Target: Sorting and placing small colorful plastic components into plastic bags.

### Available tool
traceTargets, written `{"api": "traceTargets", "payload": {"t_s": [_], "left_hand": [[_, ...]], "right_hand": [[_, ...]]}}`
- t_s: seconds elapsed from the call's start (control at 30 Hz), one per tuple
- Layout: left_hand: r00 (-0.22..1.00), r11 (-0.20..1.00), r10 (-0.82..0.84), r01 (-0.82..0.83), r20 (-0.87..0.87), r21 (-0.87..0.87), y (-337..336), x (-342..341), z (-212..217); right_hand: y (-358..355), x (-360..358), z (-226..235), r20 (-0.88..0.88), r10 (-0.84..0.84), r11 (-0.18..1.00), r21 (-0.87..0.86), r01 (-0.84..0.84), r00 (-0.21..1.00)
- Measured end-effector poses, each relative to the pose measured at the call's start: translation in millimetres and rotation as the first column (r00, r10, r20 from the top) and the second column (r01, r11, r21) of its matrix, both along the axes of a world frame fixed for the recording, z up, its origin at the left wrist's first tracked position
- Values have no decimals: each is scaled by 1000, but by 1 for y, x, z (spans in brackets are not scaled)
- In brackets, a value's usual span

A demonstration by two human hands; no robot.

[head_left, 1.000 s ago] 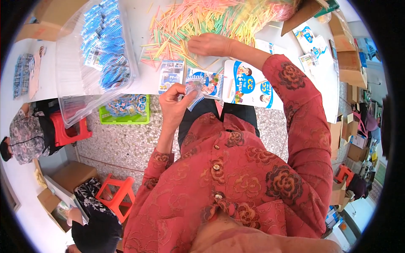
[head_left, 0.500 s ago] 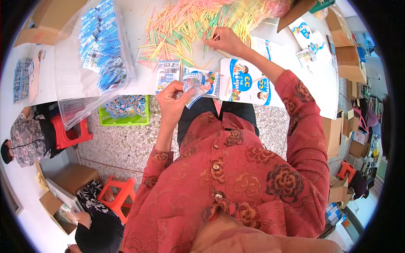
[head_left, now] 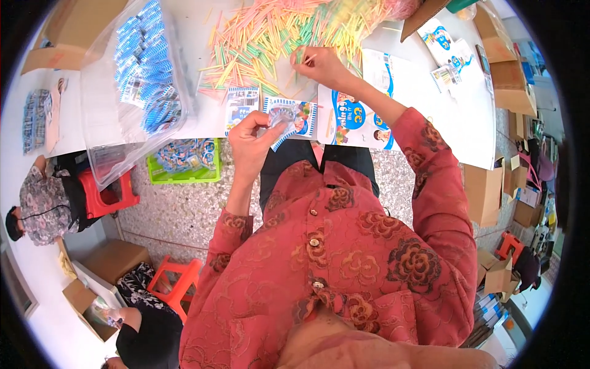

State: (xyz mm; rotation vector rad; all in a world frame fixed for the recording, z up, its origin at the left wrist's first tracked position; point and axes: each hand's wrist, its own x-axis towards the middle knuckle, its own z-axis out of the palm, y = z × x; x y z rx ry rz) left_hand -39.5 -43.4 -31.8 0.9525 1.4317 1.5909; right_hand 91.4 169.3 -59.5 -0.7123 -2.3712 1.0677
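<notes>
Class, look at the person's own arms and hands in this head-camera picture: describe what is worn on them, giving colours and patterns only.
Both arms wear long red sleeves patterned with darker red and golden flowers, part of a button-front jacket. The left hand and right hand are bare, without gloves; no rings or watch can be made out.

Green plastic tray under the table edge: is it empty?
No. The green plastic tray holds a heap of small blue-and-white packets, filling most of its floor, left of the person's left hand.
</notes>
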Motion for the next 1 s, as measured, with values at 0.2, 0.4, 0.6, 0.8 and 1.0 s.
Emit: {"api": "traceTargets", "payload": {"t_s": [0.2,0.4,0.6,0.8,1.0], "left_hand": [[1000,1000,-7,7,14,10,7,4,-1],[995,997,-73,72,63,19,19,16,7],[983,997,-78,80,167,0,26,24,14],[986,997,-79,80,148,-2,29,26,11],[994,995,-93,94,-66,16,34,25,5]], "right_hand": [[-31,16,104,-281,-14,923,-373,-95,960],[-60,29,135,-312,155,967,-145,-208,937],[-63,35,126,-300,232,968,163,-190,925],[-63,44,125,-224,285,956,133,-260,932],[-56,47,129,-46,175,969,-170,-181,983]]}}
